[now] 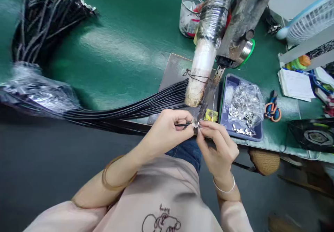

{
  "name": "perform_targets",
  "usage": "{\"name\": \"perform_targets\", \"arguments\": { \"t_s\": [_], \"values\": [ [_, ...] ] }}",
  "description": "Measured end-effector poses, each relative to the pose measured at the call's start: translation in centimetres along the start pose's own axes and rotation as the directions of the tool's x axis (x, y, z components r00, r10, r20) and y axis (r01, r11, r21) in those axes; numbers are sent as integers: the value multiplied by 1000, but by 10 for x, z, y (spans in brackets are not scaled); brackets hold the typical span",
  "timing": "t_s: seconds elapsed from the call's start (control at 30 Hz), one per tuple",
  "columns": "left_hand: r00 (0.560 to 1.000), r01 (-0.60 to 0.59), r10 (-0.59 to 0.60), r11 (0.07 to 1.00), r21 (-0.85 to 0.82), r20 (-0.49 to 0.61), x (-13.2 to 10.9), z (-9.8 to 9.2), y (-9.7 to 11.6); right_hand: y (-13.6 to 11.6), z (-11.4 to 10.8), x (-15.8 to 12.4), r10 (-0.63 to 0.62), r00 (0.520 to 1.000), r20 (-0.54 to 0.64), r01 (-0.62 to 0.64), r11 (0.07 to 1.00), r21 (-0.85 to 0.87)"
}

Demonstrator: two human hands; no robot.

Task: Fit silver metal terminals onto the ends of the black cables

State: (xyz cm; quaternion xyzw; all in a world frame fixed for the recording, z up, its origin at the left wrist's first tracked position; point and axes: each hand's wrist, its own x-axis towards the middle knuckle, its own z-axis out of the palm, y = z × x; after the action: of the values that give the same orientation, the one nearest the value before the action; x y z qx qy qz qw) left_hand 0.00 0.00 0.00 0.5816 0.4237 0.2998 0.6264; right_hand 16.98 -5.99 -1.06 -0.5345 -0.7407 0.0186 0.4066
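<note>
My left hand (174,129) is closed in a pinch on a thin black cable (182,124) close to its end. Fingertip to fingertip with it, my right hand (216,143) pinches a tiny metal connector (198,124) at the cable's tip; whether the two parts touch cannot be made out. Just beyond my fingers is the tip of a soldering iron (207,101) held in a stand. A bundle of black cables (135,106) runs from the left and ends under a white duct nozzle (200,64). Small metal connectors (245,115) fill a purple tray (257,129) at the right.
Plastic wrap (47,89) binds the cable bundle at left. A clear tub (189,16), a solder spool (246,52), orange-handled cutters (272,108), a paper pad (296,84) and a fan (311,19) are on the green table (125,47). A woven stool (264,160) stands below its edge.
</note>
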Motion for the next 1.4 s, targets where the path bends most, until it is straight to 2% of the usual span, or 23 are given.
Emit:
{"name": "perform_targets", "arguments": {
  "t_s": [0.2, 0.37, 0.8, 1.2, 1.4],
  "values": [
    [1000, -1, 1, 1000, -24, 5, 6, 1, 4, -4, 1, 3, -9, 1000, -28, 9, 1000, 4],
    [999, 28, -27, 999, -45, 23, 4, -2, 3, -5, 1, 3, -14, 1000, -5, 14, 1000, 2],
    [1000, -22, 23, 999, 37, -17, 4, 1, 2, -3, 1, 3, -14, 1000, -7, 14, 1000, -8],
    [1000, 5, -5, 1000, -9, 25, 6, -2, 2, -5, 1, 5, -28, 1000, 0, 27, 999, -16],
    [1000, 0, 0, 1000, 29, -1, 5, -1, -2, -3, 3, 4, -18, 1000, -1, 18, 1000, 0]
  ]
}}
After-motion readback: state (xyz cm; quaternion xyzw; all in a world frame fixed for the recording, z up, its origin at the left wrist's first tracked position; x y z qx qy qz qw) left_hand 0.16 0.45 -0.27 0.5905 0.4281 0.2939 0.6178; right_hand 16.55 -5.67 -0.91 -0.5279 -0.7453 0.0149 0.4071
